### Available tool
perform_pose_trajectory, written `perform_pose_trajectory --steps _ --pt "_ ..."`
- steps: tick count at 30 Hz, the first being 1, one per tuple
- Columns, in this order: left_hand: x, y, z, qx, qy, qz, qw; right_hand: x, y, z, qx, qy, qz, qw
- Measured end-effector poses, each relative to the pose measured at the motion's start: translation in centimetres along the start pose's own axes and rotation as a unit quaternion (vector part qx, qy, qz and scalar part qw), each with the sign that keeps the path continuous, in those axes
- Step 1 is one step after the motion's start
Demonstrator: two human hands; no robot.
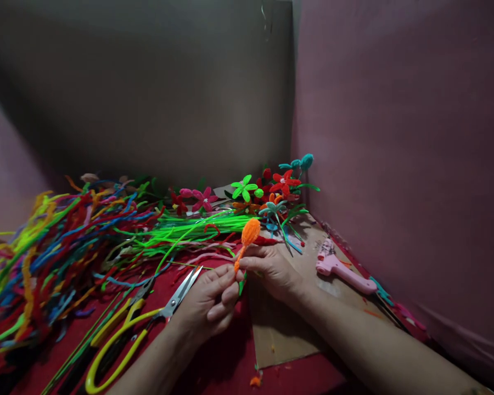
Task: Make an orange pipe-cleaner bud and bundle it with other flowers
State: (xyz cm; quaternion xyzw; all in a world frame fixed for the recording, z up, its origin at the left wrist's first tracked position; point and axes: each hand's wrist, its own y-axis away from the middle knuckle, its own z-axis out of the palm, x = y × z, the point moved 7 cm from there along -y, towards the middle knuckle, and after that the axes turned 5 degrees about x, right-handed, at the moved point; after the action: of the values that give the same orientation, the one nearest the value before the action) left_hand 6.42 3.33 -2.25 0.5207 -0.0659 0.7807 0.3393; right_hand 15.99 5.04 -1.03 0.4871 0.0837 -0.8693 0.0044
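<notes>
An orange pipe-cleaner bud (251, 232) stands upright between my hands, its oval head above a thin twisted stem. My left hand (216, 302) pinches the lower end of that stem between thumb and forefinger, the other fingers curled in. From the right, my right hand (274, 269) has its thumb and fingers closed on the stem just below the head. A bit of green shows under the fingertips, mostly hidden. Left of my left wrist lie scissors (173, 304) with yellow handles, blades slightly apart, beside yellow-and-black pliers (135, 309).
Many-coloured pipe cleaners (45, 258) are heaped at left, with a green bundle (206, 226) behind my hands. Finished pipe-cleaner flowers (242, 188) stand at the back. A pink glue gun (348, 276) rests on cardboard (288, 340) at right, near the pink wall (403, 164).
</notes>
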Motion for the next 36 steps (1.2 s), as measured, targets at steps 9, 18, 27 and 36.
perform_pose_trajectory --steps 9,18,27,36 --pt "1.6 0.7 -0.3 0.14 -0.261 0.106 0.949 -1.5 0.9 0.5 0.036 0.104 -0.047 0.993" --pt "3.0 2.1 -0.3 0.205 -0.334 0.195 0.899 -1.3 1.3 0.5 0.043 0.102 -0.039 0.993" --pt "3.3 2.1 -1.0 0.213 -0.455 0.256 0.826 -0.6 1.2 0.2 0.047 0.1 -0.036 0.993" --pt "3.7 2.5 -0.9 0.232 -0.498 0.283 0.786 -0.5 1.2 0.1 0.055 0.077 -0.013 0.995"
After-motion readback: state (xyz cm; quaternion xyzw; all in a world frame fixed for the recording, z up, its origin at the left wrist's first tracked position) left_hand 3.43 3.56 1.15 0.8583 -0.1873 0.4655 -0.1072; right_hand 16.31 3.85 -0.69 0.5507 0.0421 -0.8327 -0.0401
